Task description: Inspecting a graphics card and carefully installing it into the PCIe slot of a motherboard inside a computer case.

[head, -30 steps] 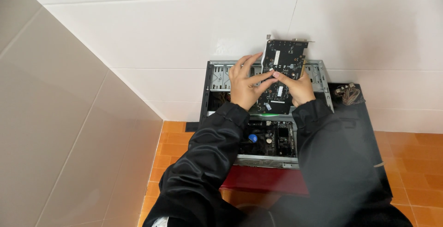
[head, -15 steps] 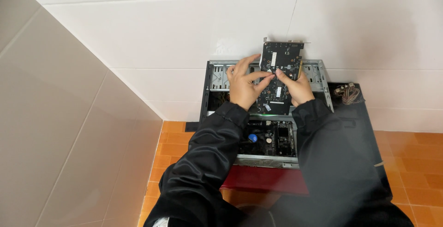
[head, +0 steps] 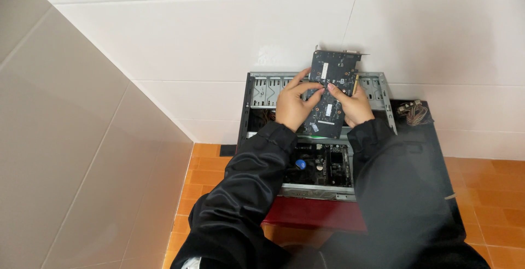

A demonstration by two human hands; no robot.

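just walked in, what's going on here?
A person in dark sleeves holds a black expansion card in both hands above an open computer case that sits on a dark red stand against the white tiled wall. The left hand grips the card's left edge and the right hand its right edge, circuit side facing the camera. The card is clear of the motherboard below, not seated in a slot. A bundle of cables lies to the right.

White tiled wall behind, orange tiled floor below. Coiled cable bundle on a black panel; red surface lower down.
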